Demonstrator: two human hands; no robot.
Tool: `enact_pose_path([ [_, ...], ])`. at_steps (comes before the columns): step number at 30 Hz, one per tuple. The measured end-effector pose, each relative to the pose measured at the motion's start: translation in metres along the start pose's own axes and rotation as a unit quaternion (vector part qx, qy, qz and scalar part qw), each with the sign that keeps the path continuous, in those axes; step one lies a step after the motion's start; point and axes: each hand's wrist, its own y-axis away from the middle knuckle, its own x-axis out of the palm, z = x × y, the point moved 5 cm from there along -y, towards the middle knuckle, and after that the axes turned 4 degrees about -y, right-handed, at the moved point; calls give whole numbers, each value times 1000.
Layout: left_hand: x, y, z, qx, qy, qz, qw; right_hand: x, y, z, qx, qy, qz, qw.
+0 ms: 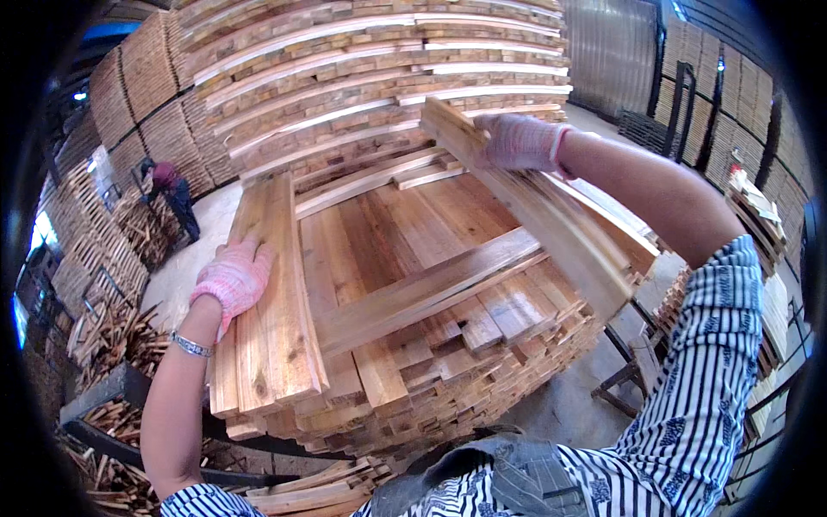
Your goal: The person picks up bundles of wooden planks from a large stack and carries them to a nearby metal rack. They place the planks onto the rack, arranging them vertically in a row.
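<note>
Both my hands wear pale pinkish work gloves. My left hand [233,277] rests with fingers spread on a row of long wooden boards [269,336] along the left side of a big lumber stack [431,405]. Over at the upper right, my right hand [521,142] is closed around a wooden plank [564,237], which slants across the stack's right side and is blurred by motion. Between the hands lie reddish-brown boards [401,226], and a wooden strip [431,291] crosses over them. A few shorter strips [375,191] lie at the far end.
Behind the stack rises a tall pile of layered wood [379,77]. Scrap wood [112,345] lies at left beside a dark metal frame [121,392]. Another person [172,194] bends near wood piles at far left. More stacked lumber [715,95] stands at far right.
</note>
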Motion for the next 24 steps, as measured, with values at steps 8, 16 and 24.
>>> enact_pose_path([
  [8,8,-15,1,25,-12,-14,1000,114,-60,169,-296,-18,-16,955],
  [16,4,-5,18,-24,-26,15,999,100,-92,149,-223,-224,38,948],
  [24,2,-8,-3,-7,-25,7,1000,64,-2,-144,136,-161,119,970],
])
